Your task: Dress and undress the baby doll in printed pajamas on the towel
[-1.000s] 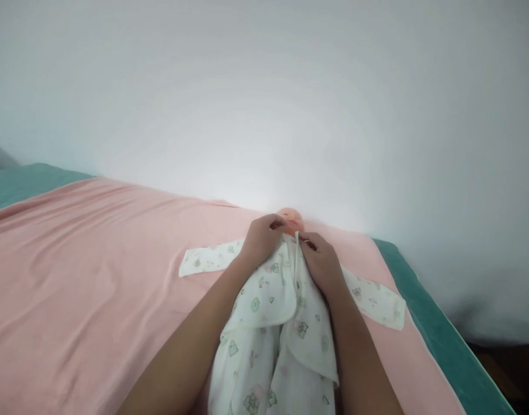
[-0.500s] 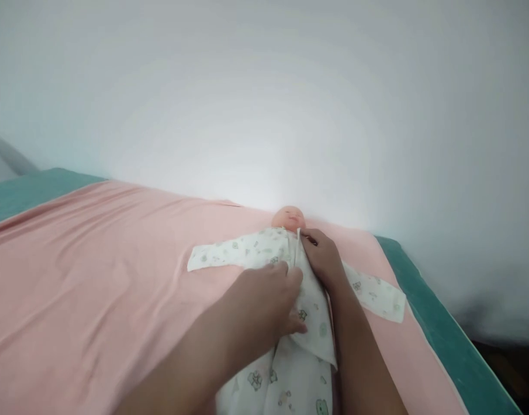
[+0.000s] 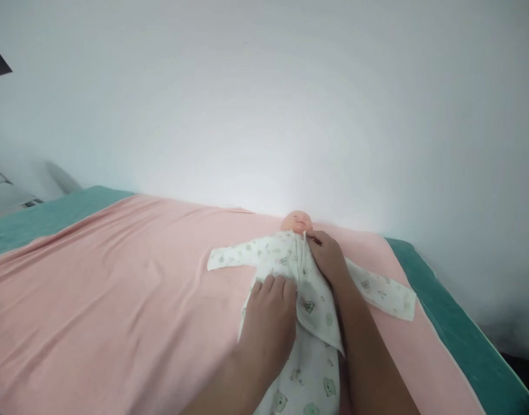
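A doll (image 3: 297, 221) lies face up in a white baby shirt (image 3: 275, 251) printed with small animals, its sleeves spread to both sides. Matching printed trousers (image 3: 310, 374) cover the lower body. At the neck, my right hand (image 3: 327, 253) pinches the collar edge of the shirt's right front panel. Lower down, my left hand (image 3: 270, 317) rests on the left front panel by the opening, fingers curled together on the cloth; its thumb is hidden. The right panel hangs loose over the trousers with its lower corner beside my right forearm.
Under the doll is a pink sheet (image 3: 160, 276), wrinkled on the left. Green bedding (image 3: 450, 311) shows at the right edge and at the far left. A pale wall (image 3: 264, 115) rises right behind the doll's head. Some blurred items stand at the left edge.
My left hand has drawn back toward me and left, from across the shirt's opening to the left panel. My right hand stays at the collar. The view has shifted slightly.
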Demonstrator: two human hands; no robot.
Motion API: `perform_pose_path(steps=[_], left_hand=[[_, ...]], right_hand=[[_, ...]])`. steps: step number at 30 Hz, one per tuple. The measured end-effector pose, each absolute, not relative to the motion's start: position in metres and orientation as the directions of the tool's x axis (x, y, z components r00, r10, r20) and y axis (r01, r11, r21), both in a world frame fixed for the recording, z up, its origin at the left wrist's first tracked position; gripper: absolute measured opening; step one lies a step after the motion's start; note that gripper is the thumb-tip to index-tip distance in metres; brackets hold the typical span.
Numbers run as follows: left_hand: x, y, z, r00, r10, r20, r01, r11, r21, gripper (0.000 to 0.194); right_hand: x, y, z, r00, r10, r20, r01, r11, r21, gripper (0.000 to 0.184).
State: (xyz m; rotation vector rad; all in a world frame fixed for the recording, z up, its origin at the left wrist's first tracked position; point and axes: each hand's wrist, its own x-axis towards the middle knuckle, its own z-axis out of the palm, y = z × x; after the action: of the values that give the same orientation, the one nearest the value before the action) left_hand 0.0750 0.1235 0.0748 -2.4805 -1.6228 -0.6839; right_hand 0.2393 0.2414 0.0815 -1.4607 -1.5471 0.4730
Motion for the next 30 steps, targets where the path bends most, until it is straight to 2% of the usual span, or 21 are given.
perform_pose_path(steps=[3,6,9,12,16,20,25,30], left_hand=[[0.072,0.114,0.074,0.400,0.802,0.445,0.837,-0.517,0.179,0.023],[0.067,0.102,0.074,0.551,0.715,0.430,0.734,-0.660,0.158,0.021],[0.059,0.097,0.069,0.608,0.685,0.401,0.690,-0.706,0.159,0.020],[0.046,0.098,0.063,0.568,0.682,0.461,0.660,-0.712,0.240,0.023],[0.021,0.097,0.050,0.380,0.702,0.603,0.568,-0.691,0.447,0.037],[0.004,0.099,0.031,0.218,0.794,0.567,0.547,-0.580,0.603,0.039],[0.001,0.103,0.017,0.175,0.827,0.535,0.571,-0.528,0.629,0.027],[-0.009,0.089,0.013,0.264,0.792,0.551,0.530,-0.596,0.603,0.026]], right_hand=[[0.239,0.241,0.082,0.136,0.928,0.348,0.570,0.214,-0.793,0.028],[0.239,0.240,0.083,0.140,0.932,0.333,0.574,0.198,-0.794,0.028],[0.238,0.239,0.083,0.141,0.934,0.330,0.580,0.192,-0.792,0.028],[0.237,0.239,0.083,0.135,0.934,0.330,0.581,0.195,-0.790,0.028],[0.237,0.240,0.084,0.138,0.937,0.322,0.579,0.187,-0.794,0.028],[0.237,0.239,0.084,0.140,0.938,0.318,0.579,0.182,-0.794,0.027],[0.236,0.239,0.085,0.143,0.935,0.325,0.578,0.187,-0.794,0.027],[0.237,0.240,0.085,0.144,0.932,0.332,0.577,0.193,-0.794,0.026]])
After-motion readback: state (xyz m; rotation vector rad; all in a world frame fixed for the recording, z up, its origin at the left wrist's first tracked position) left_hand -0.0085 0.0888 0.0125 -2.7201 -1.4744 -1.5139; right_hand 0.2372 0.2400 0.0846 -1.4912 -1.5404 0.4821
